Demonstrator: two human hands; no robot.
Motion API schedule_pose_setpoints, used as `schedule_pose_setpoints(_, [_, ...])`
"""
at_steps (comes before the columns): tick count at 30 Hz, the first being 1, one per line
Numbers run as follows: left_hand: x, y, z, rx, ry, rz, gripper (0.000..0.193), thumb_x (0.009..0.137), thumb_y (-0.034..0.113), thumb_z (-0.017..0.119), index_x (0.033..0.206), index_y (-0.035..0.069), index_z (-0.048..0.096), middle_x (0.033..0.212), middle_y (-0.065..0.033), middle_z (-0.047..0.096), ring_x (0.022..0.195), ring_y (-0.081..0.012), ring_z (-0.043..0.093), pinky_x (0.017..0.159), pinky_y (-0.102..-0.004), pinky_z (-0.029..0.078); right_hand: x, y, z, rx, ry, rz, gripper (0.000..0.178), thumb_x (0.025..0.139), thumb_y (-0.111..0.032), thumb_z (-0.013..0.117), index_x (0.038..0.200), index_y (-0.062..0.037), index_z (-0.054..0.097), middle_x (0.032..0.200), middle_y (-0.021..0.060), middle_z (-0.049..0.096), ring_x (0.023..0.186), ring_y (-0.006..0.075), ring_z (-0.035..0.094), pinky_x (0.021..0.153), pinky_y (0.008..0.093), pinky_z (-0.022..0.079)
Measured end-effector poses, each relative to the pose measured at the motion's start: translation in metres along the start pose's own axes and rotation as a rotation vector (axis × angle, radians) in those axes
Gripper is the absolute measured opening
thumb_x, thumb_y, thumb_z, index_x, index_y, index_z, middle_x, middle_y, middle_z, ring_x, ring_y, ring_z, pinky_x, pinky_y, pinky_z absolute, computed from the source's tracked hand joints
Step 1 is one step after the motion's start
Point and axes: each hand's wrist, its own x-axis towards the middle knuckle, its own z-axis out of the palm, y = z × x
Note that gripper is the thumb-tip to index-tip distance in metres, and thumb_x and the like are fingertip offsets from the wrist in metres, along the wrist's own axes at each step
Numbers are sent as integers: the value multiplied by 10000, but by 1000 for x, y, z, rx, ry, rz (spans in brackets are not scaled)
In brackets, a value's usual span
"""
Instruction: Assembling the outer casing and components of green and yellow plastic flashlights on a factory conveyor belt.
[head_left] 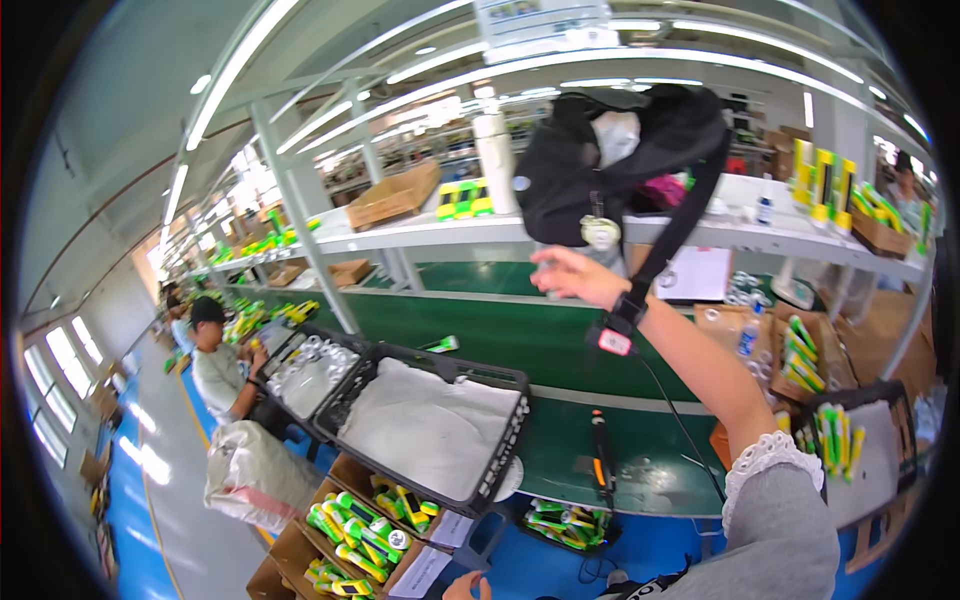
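A black bag (610, 160) with a white item in its open top sits on the white upper shelf (420, 232). Its strap (690, 210) hangs down past my right wrist, and a round tag (600, 232) dangles beneath it. My right hand (575, 275) is raised just below the bag, fingers apart and holding nothing. A black band with a small tagged device (615, 335) is on that wrist. Only the fingertips of my left hand (463, 587) show at the bottom edge, so its grip is unclear.
A green work table (560, 340) runs under the shelf, with a black tool (600, 450) on it. Black crates (500, 440) with white cloth stand at the left. Cardboard boxes of green-yellow items (370, 530) sit below. A seated co-worker (215, 365) is further left.
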Motion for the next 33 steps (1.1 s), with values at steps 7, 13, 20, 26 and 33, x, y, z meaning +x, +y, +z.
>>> schedule_pose_setpoints(7, [10, -44, -19, 201, 153, -383, 239, 822, 244, 530, 918, 45, 622, 849, -164, 617, 779, -351, 578, 674, -398, 457, 236, 17, -28, -384, 914, -337, 927, 603, -347, 753, 1293, 12, 249, 1198, 240, 414, 1085, 315, 442, 927, 365, 357])
schedule_pose_setpoints(13, [71, -96, -55, 218, 195, -511, 273, 813, 284, 534, 929, 51, 619, 890, -174, 607, 830, -349, 560, 710, -400, 443, 300, 21, -65, -486, 1238, -4, 1105, 472, -368, 804, 1311, -11, 179, 1226, 257, 395, 1146, 358, 399, 961, 386, 346])
schedule_pose_setpoints(20, [136, -118, -80, 274, 99, -540, 262, 805, 229, 569, 963, 24, 611, 924, -174, 614, 851, -339, 571, 721, -396, 450, 304, 46, -89, -612, 1122, 180, 836, 498, -301, 810, 1162, 7, 406, 1072, 209, 560, 996, 329, 552, 863, 370, 444])
schedule_pose_setpoints(26, [186, -92, -90, -70, 165, -249, 222, 821, 182, 579, 949, 1, 598, 880, -165, 609, 829, -314, 563, 730, -401, 443, 246, 4, -41, -564, 1130, -537, 629, 565, -264, 795, 1065, -33, 490, 983, 151, 612, 913, 273, 604, 805, 340, 470])
schedule_pose_setpoints(33, [257, 22, -71, -288, 79, 433, 547, 527, 214, 805, 995, 50, 572, 1102, -148, 542, 1001, -282, 526, 899, -392, 371, 72, -47, 106, 23, 342, -401, 639, 621, -195, 778, 1142, -20, 452, 1057, 79, 566, 972, 163, 548, 856, 328, 436])
